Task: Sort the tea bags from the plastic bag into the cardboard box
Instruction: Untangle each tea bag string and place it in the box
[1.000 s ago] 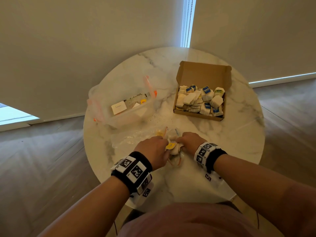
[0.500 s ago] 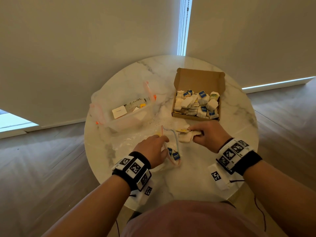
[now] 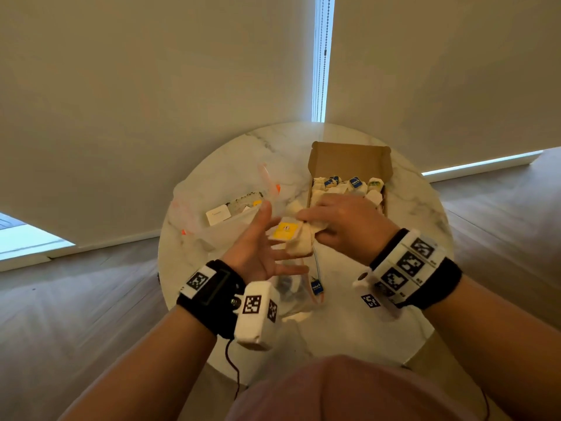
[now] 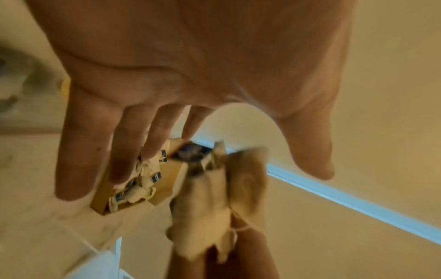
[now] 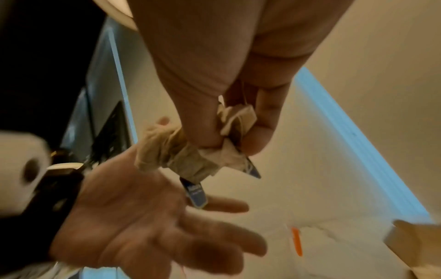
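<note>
The cardboard box (image 3: 349,161) sits open at the table's (image 3: 425,226) far right, ready for filling. The right hand (image 3: 346,226) clutches a bunch of tea bags (image 3: 299,238) above the table; the left hand (image 3: 258,253) is spread, empty, beneath. The count is hidden inside the fist.

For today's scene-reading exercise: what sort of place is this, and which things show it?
Probably a room in a home: a round marble table, wood plank flooring, and drawn roller blinds with a bead chain.
</note>
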The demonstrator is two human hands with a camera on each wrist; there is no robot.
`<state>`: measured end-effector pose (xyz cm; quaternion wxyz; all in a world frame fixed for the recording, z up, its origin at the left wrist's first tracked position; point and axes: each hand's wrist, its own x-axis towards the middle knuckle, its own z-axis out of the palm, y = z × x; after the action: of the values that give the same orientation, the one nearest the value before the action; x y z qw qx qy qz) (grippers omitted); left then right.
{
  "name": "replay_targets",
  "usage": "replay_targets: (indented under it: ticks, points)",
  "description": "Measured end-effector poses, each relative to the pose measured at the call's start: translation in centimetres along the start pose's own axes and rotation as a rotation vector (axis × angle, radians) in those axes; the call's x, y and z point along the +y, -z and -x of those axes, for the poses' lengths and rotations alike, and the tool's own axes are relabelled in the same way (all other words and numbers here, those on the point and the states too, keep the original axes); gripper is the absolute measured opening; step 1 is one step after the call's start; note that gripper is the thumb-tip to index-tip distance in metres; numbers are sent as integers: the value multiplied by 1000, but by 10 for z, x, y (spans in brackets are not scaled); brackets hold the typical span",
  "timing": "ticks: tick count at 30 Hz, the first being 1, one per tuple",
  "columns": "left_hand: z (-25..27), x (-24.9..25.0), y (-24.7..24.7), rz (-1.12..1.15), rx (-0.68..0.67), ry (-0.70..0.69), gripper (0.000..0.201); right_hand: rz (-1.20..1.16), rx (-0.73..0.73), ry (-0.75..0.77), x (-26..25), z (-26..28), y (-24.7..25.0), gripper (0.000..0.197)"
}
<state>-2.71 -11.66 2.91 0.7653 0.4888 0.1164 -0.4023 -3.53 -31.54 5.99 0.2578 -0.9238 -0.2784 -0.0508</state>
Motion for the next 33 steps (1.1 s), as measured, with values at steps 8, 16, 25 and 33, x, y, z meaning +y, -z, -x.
replay_targets:
  ticks: [8,16,25,33]
  points:
    - [3,7,-9,-13,-23,-59,46,42,-31,186,-18,-12,-22,32]
    - [-10,0,-4,14,82,2,53,-226,-21,-146,-10,-10,-28,16]
    - [-20,-7,-3,141,114,-33,40,-209,-196,-251,-3,-23,-28,23]
    - [-27,-3,10,207,159,-40,40,-525,-11,-406,4,-21,-23,25]
